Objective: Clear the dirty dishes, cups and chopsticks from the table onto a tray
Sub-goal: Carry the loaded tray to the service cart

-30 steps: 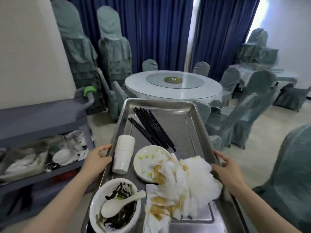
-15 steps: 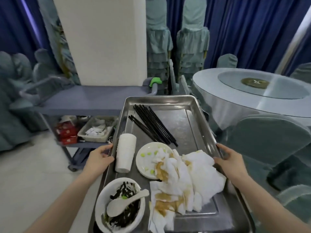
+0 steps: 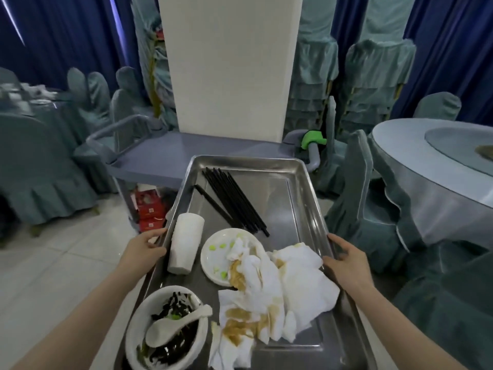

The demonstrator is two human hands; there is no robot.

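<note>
I carry a steel tray [image 3: 298, 198] in front of me. My left hand [image 3: 145, 248] grips its left rim and my right hand [image 3: 346, 259] grips its right rim. On the tray lie several black chopsticks [image 3: 234, 202] at the far end, a stack of white cups [image 3: 185, 243] on its side, a small white plate [image 3: 221, 256] with green bits, stained white napkins [image 3: 272, 292], and a white bowl [image 3: 165, 329] of dark leftovers with a white spoon [image 3: 173, 325] in it.
A grey service cart [image 3: 170, 156] stands straight ahead against a white pillar [image 3: 226, 65], with red boxes [image 3: 149, 209] on its lower shelf. A round table [image 3: 437, 166] with covered chairs [image 3: 360, 198] is at the right; more covered chairs [image 3: 34, 166] stand at the left.
My view and the tray have swung left: the round table slid to the right and the cart and pillar came to the centre. Both hands kept their grip on the tray.
</note>
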